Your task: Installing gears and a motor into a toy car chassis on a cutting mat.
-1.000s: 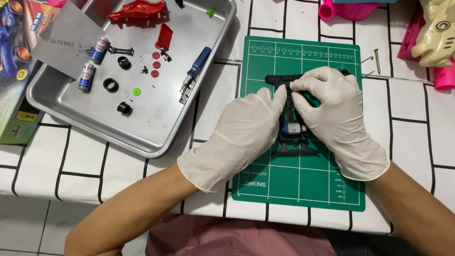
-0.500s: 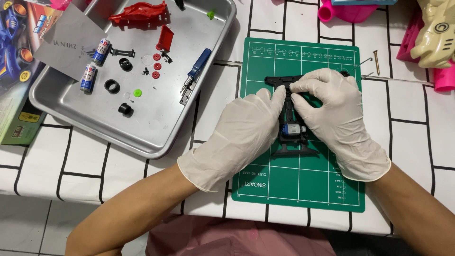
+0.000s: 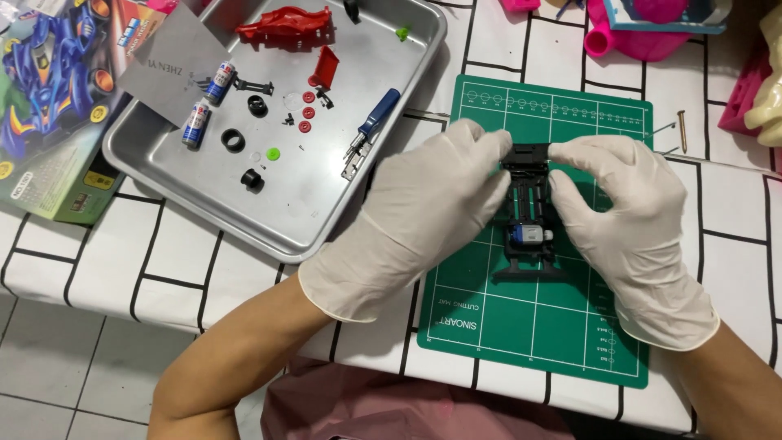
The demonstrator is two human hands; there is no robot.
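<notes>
Both my hands wear white gloves and hold a black toy-car chassis [image 3: 529, 212] over a green cutting mat [image 3: 538, 326]. My left hand [image 3: 415, 220] grips its left side and far end. My right hand [image 3: 627, 228] pinches the far end from the right. A small silver and blue motor [image 3: 528, 237] sits in the chassis near its closer end.
A metal tray [image 3: 326, 212] at the left holds a red car body [image 3: 285, 23], a red wing piece [image 3: 324, 68], two batteries [image 3: 208, 102], black tyres [image 3: 233, 140], small red gears [image 3: 307, 111], green bits and a blue-handled screwdriver [image 3: 371, 122]. A kit box [image 3: 49, 114] lies far left; pink toys at back right.
The hands have parted a little, so more of the chassis shows between them. The chassis stays on the mat.
</notes>
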